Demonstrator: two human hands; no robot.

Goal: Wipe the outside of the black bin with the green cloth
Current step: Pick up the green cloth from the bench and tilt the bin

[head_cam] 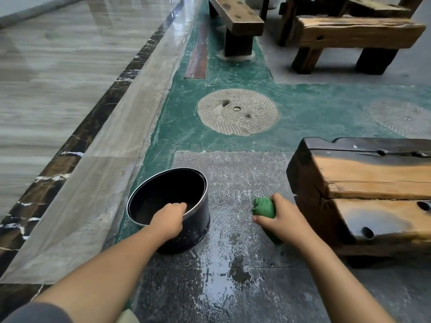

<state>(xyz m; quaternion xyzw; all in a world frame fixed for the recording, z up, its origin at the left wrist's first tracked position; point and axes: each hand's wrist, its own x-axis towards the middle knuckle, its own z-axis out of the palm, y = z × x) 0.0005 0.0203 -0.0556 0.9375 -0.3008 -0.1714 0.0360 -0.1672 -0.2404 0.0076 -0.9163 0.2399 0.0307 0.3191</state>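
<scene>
Brightness: even, soft daylight, moderately bright.
Glare: pale reflections streak the polished marble floor (58,66) at upper left; the wet patch (219,283) on the grey stone shines.
Shadows: faint and diffuse, darkest under the wooden benches (363,183).
Distortion: wide-angle bending; floor borders splay outward toward the edges.
Focus: centre sharp, far corners slightly soft.

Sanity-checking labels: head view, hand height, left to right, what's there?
Marble floor → black bin with left hand on its rim → wet floor → green cloth in right hand → wooden bench.
</scene>
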